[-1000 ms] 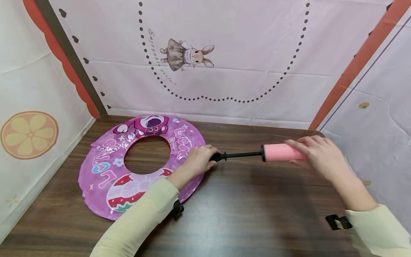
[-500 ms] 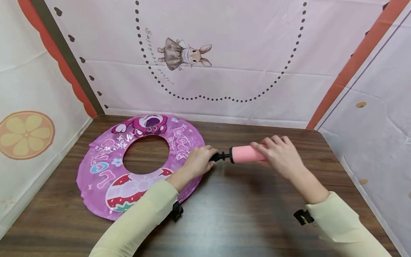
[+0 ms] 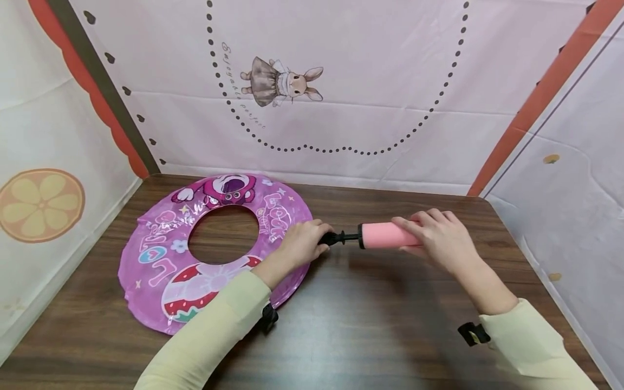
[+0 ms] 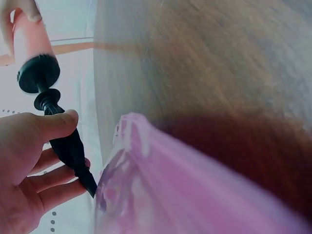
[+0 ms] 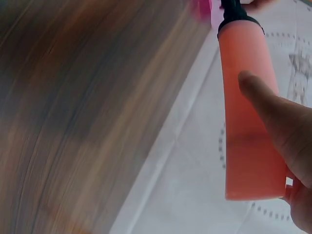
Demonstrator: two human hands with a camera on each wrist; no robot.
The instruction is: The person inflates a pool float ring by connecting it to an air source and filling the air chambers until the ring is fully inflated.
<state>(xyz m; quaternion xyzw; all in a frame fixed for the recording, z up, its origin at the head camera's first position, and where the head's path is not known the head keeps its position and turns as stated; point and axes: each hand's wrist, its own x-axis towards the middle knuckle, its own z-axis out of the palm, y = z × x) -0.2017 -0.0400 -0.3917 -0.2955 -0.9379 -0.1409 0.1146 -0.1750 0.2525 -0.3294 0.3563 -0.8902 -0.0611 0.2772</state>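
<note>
A hand pump lies level above the table, its pink barrel to the right and its black tapered end to the left. My left hand grips that black end, thumb on one side and fingers on the other. My right hand is wrapped round the pink barrel, thumb along it in the right wrist view. A short length of black rod shows between the two parts. Left of the pump lies a purple printed swim ring, partly under my left forearm. Whether the tapered tip touches the ring, I cannot tell.
The ring and both hands are over a dark brown wooden table. Printed cloth walls stand behind the table and at its left and right. A black strap hangs at the right cuff.
My right hand first pushed the pink barrel left, covering most of the rod, then drew it slightly back right, baring a little rod. The left hand and ring stay in place.
</note>
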